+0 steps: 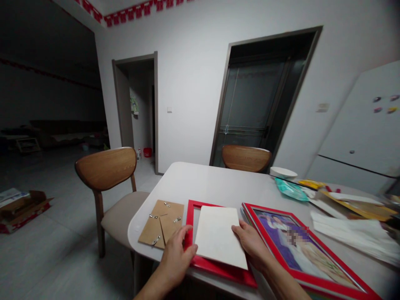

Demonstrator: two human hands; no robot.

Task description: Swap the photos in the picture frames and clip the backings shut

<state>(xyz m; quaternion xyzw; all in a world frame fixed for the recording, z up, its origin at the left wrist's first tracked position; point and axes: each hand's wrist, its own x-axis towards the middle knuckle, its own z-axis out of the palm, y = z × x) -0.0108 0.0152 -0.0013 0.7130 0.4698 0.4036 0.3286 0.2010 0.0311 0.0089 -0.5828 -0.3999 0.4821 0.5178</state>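
A white rectangular card [220, 237] is tilted over a small red picture frame [215, 266] near the table's front edge. My right hand [251, 243] grips the card's right edge, fingers partly hidden beneath it. On the other side, my left hand [176, 255] is open at the frame's left side, thumb and fingers apart, with the thumb tip close to the card's lower left edge. Left of the frame lies a brown backing board [162, 223] with metal clips and a stand flap. A larger red picture frame [308, 250] holding a photo lies to the right.
The white table [200, 179] also carries a white bowl [283, 172], a teal packet [290, 189], white wrapping [353, 235] and a yellow envelope [359, 204] at the right. Wooden chairs stand at the left [108, 166] and far side [246, 157].
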